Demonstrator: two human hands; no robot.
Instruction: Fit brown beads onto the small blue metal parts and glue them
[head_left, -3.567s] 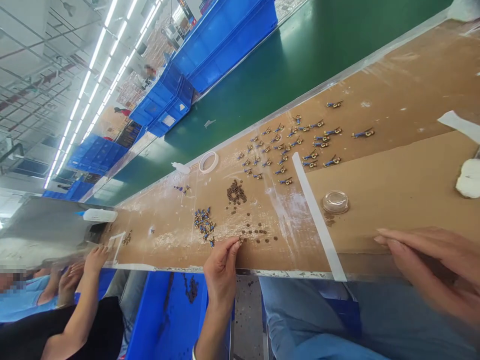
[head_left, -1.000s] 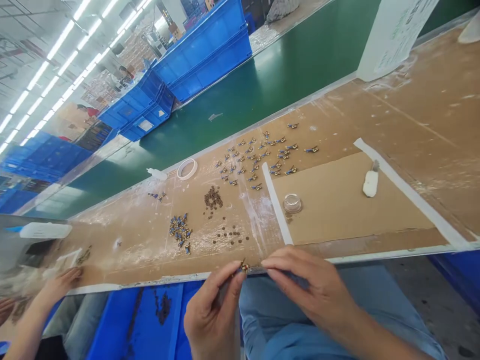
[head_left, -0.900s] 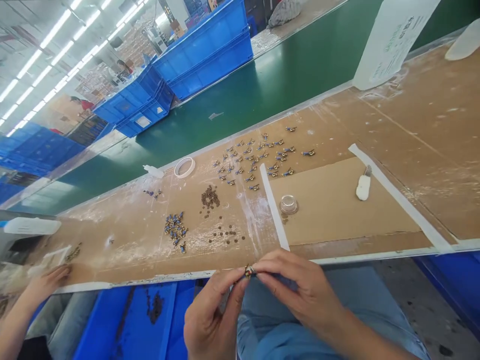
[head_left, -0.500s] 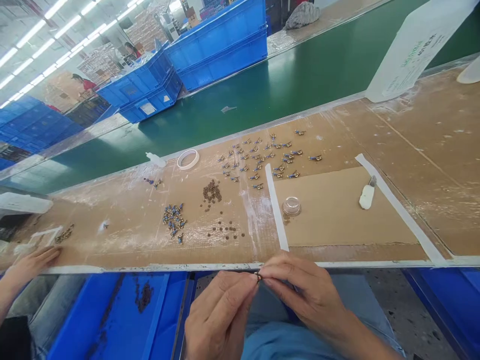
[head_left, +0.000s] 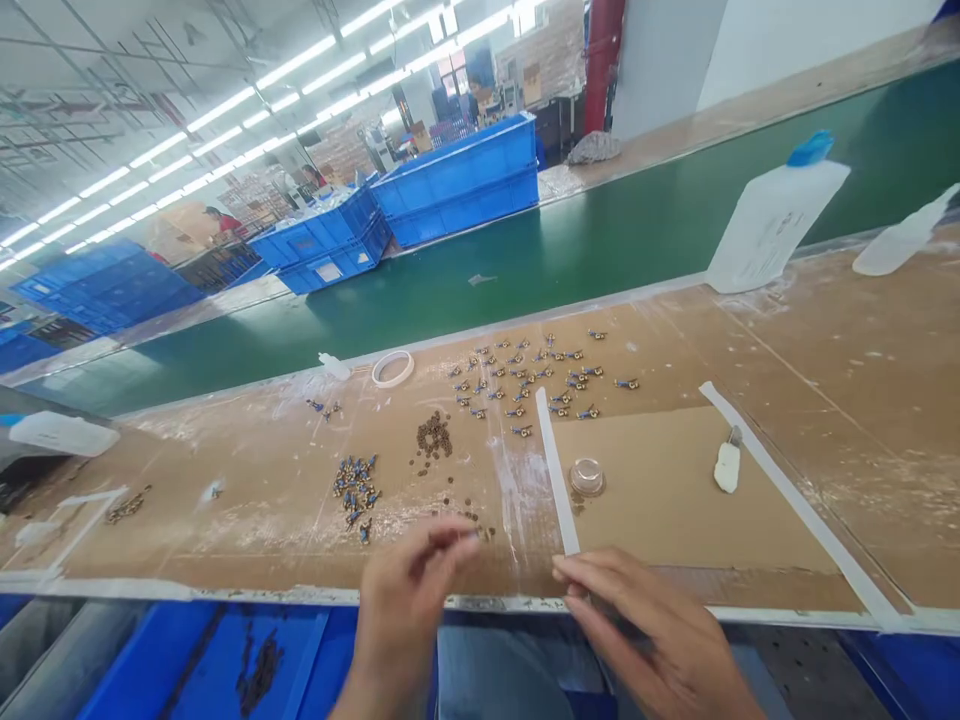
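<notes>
My left hand point(head_left: 409, 595) reaches over the table's front part, smeared a little by motion. Its thumb and forefinger curl together close to the small brown discs point(head_left: 468, 502); whatever lies between the tips is too small to make out. Lower right, my right hand point(head_left: 649, 625) hovers at the table edge, thumb and forefinger apart, and no held item shows. Left of the discs lies a heap of tiny blue-and-gold figures point(head_left: 355, 488). A denser pile of brown discs point(head_left: 434, 436) sits behind, and more small figures point(head_left: 517, 373) are spread out farther back.
A clear plastic cup point(head_left: 586, 477) and a white-handled tool point(head_left: 727, 466) lie on the taped cardboard sheet point(head_left: 652, 520). Farther back are a tape roll point(head_left: 393, 369), a small bottle point(head_left: 334, 366), a large white bottle point(head_left: 780, 225), the green belt point(head_left: 600, 228) and blue crates point(head_left: 457, 190).
My hands have parted from their shared pinch on a tiny item. The left has moved forward over the discs, the right slightly rightward. The view has tilted up; the other person's hand is gone from view.
</notes>
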